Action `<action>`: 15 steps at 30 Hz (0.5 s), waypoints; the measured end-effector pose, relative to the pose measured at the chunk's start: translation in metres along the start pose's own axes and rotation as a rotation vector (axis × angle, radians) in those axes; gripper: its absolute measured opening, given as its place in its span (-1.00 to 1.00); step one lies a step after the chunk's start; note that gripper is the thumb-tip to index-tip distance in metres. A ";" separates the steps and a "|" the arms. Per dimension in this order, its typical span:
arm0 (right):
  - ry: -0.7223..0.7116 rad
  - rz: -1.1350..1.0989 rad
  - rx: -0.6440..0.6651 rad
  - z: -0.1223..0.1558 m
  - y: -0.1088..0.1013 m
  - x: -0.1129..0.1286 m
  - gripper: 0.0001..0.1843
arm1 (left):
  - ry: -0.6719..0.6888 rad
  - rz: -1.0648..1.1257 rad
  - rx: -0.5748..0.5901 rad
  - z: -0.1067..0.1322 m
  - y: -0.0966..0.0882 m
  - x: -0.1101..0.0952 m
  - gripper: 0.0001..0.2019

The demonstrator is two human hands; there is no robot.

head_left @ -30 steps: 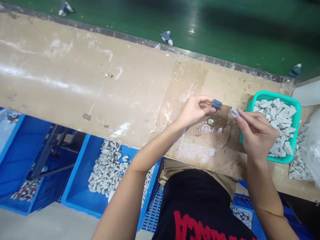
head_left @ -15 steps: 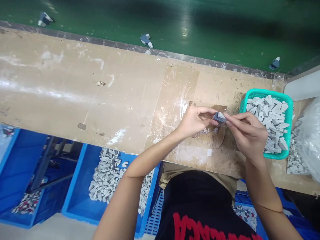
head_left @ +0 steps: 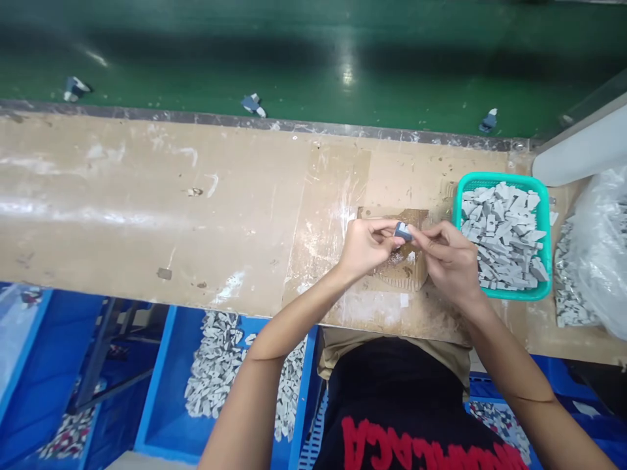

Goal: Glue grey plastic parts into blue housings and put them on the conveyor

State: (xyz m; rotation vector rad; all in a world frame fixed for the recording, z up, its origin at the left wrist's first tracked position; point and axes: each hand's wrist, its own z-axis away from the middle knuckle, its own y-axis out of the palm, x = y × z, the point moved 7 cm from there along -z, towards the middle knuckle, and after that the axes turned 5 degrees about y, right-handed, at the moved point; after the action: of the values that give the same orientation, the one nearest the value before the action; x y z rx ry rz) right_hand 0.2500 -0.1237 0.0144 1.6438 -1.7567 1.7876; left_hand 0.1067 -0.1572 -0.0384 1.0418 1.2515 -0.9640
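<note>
A small dark blue and white plastic part [head_left: 403, 231] is held between my two hands, above a worn piece of cardboard [head_left: 416, 274] on the bench. The thumb and fingers of my left hand [head_left: 369, 247] pinch its left side. From the right, my right hand [head_left: 449, 260] presses thumb and fingertips on its white piece. Fingertips cover some of the part, so its exact shape is hard to make out. Just right of my right hand stands a turquoise plastic basket [head_left: 545, 238] filled with loose light grey pieces [head_left: 504, 228].
Beyond the bench [head_left: 235, 215] runs a green conveyor belt [head_left: 196, 72] with several blue and white parts [head_left: 253, 104] spaced along it. A clear plastic bag [head_left: 605, 254] of pieces lies far right. Under the bench's front edge, blue bins [head_left: 161, 391] hold more grey pieces.
The view has shifted, so the bench and basket appear further left. Both hands still grip the same blue and white part, which is turned slightly. The belt parts appear further left.
</note>
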 end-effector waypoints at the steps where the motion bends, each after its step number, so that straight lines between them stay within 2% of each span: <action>1: 0.008 0.006 0.010 0.000 0.001 0.000 -0.61 | -0.005 -0.015 0.012 -0.002 0.000 0.000 -0.79; 3: 0.028 0.015 0.036 -0.003 -0.002 -0.002 -0.63 | -0.012 -0.047 0.024 -0.004 0.001 -0.003 -0.80; 5: 0.056 0.021 0.013 -0.007 -0.015 -0.008 -0.65 | -0.018 -0.065 0.004 -0.006 0.000 -0.007 -0.79; 9: 0.177 0.140 -0.171 -0.011 -0.068 -0.037 -0.65 | -0.056 -0.096 -0.134 -0.014 -0.014 -0.007 -0.71; 12: 0.297 0.297 -0.026 -0.005 -0.085 -0.067 -0.70 | -0.063 -0.217 -0.155 -0.041 -0.025 -0.008 -0.66; 15: 0.335 0.383 0.092 0.003 -0.086 -0.083 -0.69 | 0.050 -0.374 -0.194 -0.094 -0.037 -0.021 -0.64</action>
State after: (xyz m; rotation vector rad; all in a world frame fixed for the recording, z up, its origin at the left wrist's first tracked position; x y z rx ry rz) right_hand 0.3465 -0.0539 0.0057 0.9960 -1.9428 2.1776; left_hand 0.0448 -0.0759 -0.0231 0.6962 1.5828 -1.0756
